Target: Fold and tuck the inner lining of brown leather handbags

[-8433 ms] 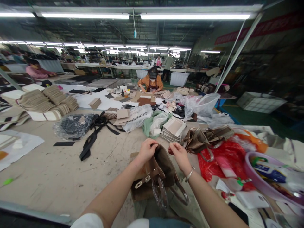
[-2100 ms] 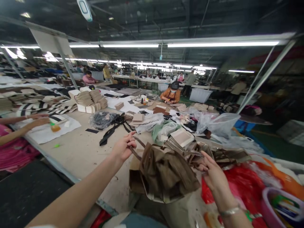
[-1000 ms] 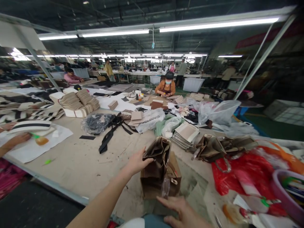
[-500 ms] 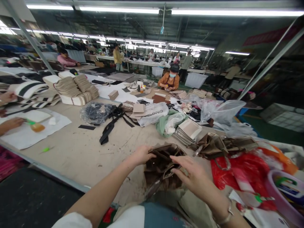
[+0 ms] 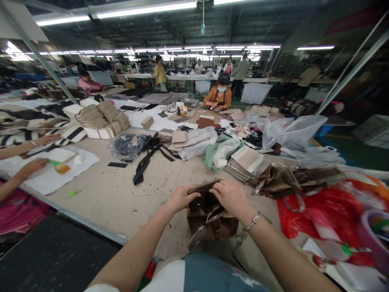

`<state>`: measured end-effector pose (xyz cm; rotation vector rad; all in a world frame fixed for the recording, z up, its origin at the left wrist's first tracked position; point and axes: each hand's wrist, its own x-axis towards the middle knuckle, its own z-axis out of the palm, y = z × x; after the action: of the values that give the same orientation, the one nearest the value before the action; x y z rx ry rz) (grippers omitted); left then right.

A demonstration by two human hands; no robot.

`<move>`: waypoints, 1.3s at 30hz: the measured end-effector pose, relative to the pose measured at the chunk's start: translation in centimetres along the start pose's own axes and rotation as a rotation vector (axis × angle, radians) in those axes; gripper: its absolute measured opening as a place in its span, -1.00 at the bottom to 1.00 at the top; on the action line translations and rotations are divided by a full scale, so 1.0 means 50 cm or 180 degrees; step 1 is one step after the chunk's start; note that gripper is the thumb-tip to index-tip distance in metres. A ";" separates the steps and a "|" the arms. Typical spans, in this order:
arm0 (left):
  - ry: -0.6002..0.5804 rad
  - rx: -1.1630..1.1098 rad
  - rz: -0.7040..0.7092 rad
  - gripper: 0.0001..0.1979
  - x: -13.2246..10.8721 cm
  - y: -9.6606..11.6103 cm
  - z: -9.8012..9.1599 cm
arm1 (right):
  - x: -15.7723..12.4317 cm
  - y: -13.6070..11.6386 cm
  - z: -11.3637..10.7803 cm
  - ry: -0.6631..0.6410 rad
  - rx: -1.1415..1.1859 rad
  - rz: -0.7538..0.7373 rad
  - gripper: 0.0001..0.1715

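Observation:
A brown handbag point(image 5: 209, 217) stands on the worktable point(image 5: 100, 194) right in front of me. My left hand point(image 5: 181, 198) grips the left side of its open top, fingers curled over the rim. Over the right side of that opening my right hand point(image 5: 232, 196) is closed on the rim, a silver bracelet on its wrist. The bag's handles, wrapped in clear plastic, hang down its front. More brown bags point(image 5: 288, 178) lie in a heap to the right.
A stack of beige panels point(image 5: 246, 160), plastic bags point(image 5: 199, 142), black straps point(image 5: 146, 162) and a red plastic sheet point(image 5: 306, 211) lie around. At the left edge a co-worker's hands point(image 5: 33, 166) work over white paper. Another person point(image 5: 219, 97) sits across the table.
My right hand has moved up from the bag's front onto its top rim. Both hands now press the opening together, and the bag looks flatter at the top.

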<state>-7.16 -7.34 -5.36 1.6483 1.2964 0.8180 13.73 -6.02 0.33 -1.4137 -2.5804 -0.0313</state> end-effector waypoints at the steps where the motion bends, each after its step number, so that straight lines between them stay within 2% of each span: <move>1: 0.0024 0.0009 0.0007 -0.65 -0.001 -0.001 0.002 | 0.001 0.001 0.002 0.0028 -0.0046 0.0055 -0.70; 10: 0.0266 0.0046 -0.0226 -0.61 -0.007 -0.015 0.022 | 0.011 -0.002 0.005 0.0054 -0.0101 0.0322 -0.67; 17: 0.0341 -0.0303 -0.0480 -0.57 -0.006 -0.011 0.031 | 0.012 0.003 0.014 0.0139 -0.0047 0.0364 -0.69; 31: 0.0390 -0.0038 -0.0135 -0.63 0.001 -0.002 0.028 | 0.017 0.004 0.021 0.0080 0.0050 0.0427 -0.67; 39: 0.0365 0.0125 -0.0205 -0.60 0.000 0.001 0.029 | 0.016 0.000 0.009 -0.0016 0.0088 0.0460 -0.66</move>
<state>-5.85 -7.70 -5.94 1.6013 1.4461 0.8636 13.25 -5.33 0.05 -1.5878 -2.4656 0.0291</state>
